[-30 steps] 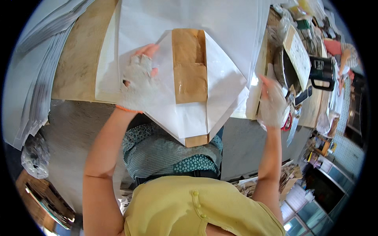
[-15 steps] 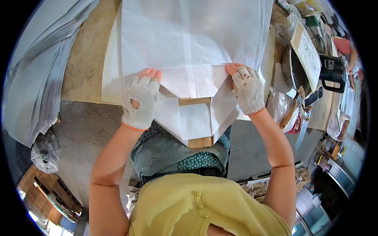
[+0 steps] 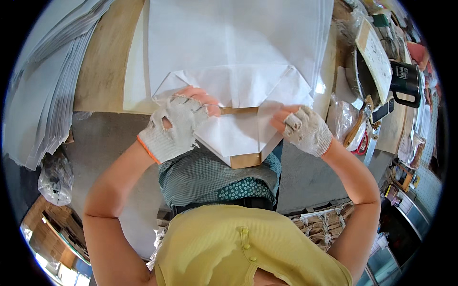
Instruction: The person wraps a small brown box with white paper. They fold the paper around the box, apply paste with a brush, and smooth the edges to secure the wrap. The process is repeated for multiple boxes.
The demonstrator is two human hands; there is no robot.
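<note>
A large white paper bag (image 3: 229, 38) lies before me on the table, its near end opened out into folded flaps. Brown paper strips (image 3: 245, 161) show at the folds near my lap. My left hand (image 3: 183, 119), in a worn fingerless knit glove, is closed with its fingers bent over the left side of the folded end; its thumb is hidden. On the other side my right hand (image 3: 300, 126), gloved alike, has its fingers curled at the right flap, slightly blurred. Creased triangular corners lie just beyond both hands.
Stacked white paper sheets (image 3: 52, 86) hang over the table's left edge. To the right stand a metal pot (image 3: 354, 76) with a board on it, a black mug (image 3: 404, 83), a phone (image 3: 382, 110) and red-handled scissors (image 3: 361, 144). A plastic bag (image 3: 56, 178) hangs at left.
Both hands have come nearer to me and inward from the outer corners, their fingers now bent. The bag's end has been spread into a wider fold with creased corners at both sides.
</note>
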